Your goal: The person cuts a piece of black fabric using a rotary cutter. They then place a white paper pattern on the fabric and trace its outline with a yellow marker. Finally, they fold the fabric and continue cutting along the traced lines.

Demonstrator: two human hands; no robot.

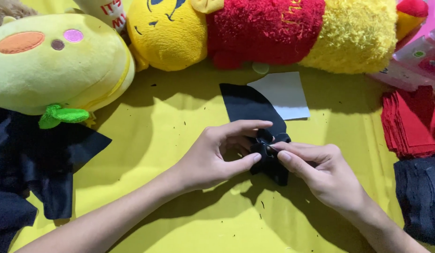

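Yellow cloth (180, 225) covers the whole work surface, dotted with tiny dark snippets. Both bare forearms come in from the near edge and meet over its middle. The left hand (213, 157) is curled, its thumb and forefinger closed on the left side of a small folded black felt piece (270, 161), the forefinger stretched over the top of it. The right hand (320, 175) pinches the same piece from the right, its fingertips meeting the left thumb on the gathered middle of the felt. The felt piece is bunched into small loops or petals and is held just above the cloth, roughly at the centre of the view.

Just beyond it lies a flat black felt sheet (248, 105) with a curved edge, partly overlapping a grey-white sheet (285, 93) behind it. At the near left, loose dark fabric (35, 164) sprawls over the cloth. On the right edge sits a stack of dark cut felt (421, 197), and beyond that a stack of red cut felt (412, 122).

Farthest off, a pale green plush toy (53, 61) with an orange beak rests at the left, and a yellow plush bear in a red top (264, 30) lies across the back.
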